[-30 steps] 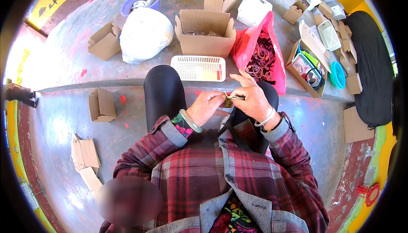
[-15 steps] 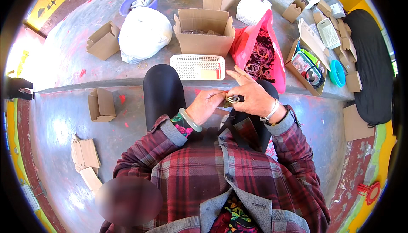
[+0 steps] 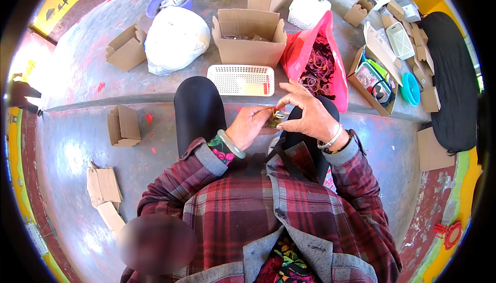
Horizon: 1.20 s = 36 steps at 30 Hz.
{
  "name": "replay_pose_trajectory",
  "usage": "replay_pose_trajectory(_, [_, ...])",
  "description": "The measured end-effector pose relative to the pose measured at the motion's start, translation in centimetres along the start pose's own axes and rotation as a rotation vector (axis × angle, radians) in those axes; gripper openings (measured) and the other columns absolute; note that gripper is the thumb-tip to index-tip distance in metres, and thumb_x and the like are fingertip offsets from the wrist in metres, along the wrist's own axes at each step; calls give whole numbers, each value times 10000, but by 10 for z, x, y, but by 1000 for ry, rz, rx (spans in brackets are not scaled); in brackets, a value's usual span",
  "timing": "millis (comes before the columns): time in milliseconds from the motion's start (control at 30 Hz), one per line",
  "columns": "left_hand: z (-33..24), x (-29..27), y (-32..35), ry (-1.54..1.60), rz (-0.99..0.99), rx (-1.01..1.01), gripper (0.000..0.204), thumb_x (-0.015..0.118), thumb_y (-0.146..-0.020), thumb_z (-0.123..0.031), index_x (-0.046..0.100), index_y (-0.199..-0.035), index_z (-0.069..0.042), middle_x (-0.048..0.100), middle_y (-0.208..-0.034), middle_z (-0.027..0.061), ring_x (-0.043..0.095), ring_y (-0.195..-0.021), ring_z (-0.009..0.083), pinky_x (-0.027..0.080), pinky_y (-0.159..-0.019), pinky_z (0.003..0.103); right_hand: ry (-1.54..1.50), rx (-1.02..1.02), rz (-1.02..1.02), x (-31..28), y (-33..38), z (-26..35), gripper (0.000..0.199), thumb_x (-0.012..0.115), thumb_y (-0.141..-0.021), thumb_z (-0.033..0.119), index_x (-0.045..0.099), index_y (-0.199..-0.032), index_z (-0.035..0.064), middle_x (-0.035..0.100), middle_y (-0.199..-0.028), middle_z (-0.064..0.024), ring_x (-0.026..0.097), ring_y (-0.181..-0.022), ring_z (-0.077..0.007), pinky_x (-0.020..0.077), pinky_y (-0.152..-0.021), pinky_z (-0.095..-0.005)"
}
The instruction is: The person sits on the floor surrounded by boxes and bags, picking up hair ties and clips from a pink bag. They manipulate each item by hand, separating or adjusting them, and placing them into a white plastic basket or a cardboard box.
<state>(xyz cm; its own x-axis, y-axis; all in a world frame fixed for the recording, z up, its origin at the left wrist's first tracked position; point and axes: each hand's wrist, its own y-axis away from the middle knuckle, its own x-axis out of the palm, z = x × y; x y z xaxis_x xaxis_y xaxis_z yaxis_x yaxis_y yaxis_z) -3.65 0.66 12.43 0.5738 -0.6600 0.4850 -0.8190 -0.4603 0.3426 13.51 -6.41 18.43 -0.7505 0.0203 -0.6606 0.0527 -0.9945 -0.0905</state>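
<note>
Above my lap, between my knees, my left hand (image 3: 248, 127) pinches a small card with a red top edge (image 3: 272, 120). Thin, pale gold looped bands (image 3: 279, 113), looking like hair ties, sit at the card's right side. My right hand (image 3: 312, 119) curves round them, thumb below and index finger above, its other fingers raised. Exactly where its fingertips touch is too small to make out. Just beyond my hands, a white perforated basket (image 3: 222, 80) holds a stack of red-and-yellow cards (image 3: 256, 88). To its right, an open pink bag (image 3: 340, 84) is full of dark and pinkish bands (image 3: 316, 71).
Behind the basket stands an open cardboard box (image 3: 248, 49), with a stuffed white sack (image 3: 178, 43) to its left. At right are a box of mixed items (image 3: 380, 89) and a turquoise basin (image 3: 410, 89). A raised floor edge (image 3: 103, 102) crosses beyond my knees.
My right thumb and index finger have spread apart and shifted slightly around the bands, which now show more openly. My left hand keeps its pinch on the card, nearly in place.
</note>
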Motion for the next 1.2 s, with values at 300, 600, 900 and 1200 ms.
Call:
replay_pose_trajectory(300, [6, 0, -1, -29, 51, 30, 328, 423, -927, -219, 531, -1096, 40, 581, -1016, 107, 589, -908, 173, 511, -804, 322, 81, -60, -45, 9, 2, -15, 125, 630, -709, 187, 671, -772, 87, 455, -1262, -201, 302, -1250, -413, 281, -1020, -433])
replay_pose_trajectory(600, [4, 3, 1, -58, 75, 66, 343, 426, -931, -247, 528, -1097, 35, 573, -996, 97, 579, -902, 166, 522, -781, 330, 76, -98, 55, 8, 0, -21, 148, 571, -721, 187, 662, -738, 72, 479, -1227, -219, 341, -1214, -435, 276, -1023, -436])
replay_pose_trajectory(900, [7, 1, 0, -36, 84, 41, 334, 407, -937, -244, 537, -1096, 19, 576, -1003, 88, 580, -912, 165, 525, -769, 311, 85, 2, -101, 9, -1, -9, 102, 651, -668, 169, 661, -717, 79, 513, -1195, -194, 367, -1200, -417, 290, -1014, -431])
replay_pose_trajectory(1200, [4, 6, 2, -90, 83, 47, 341, 398, -938, -239, 537, -1096, 30, 576, -997, 102, 584, -911, 187, 530, -774, 334, 259, -164, -73, 0, -3, -9, 80, 627, -642, 139, 687, -690, 116, 482, -1243, -168, 299, -1251, -401, 278, -1016, -442])
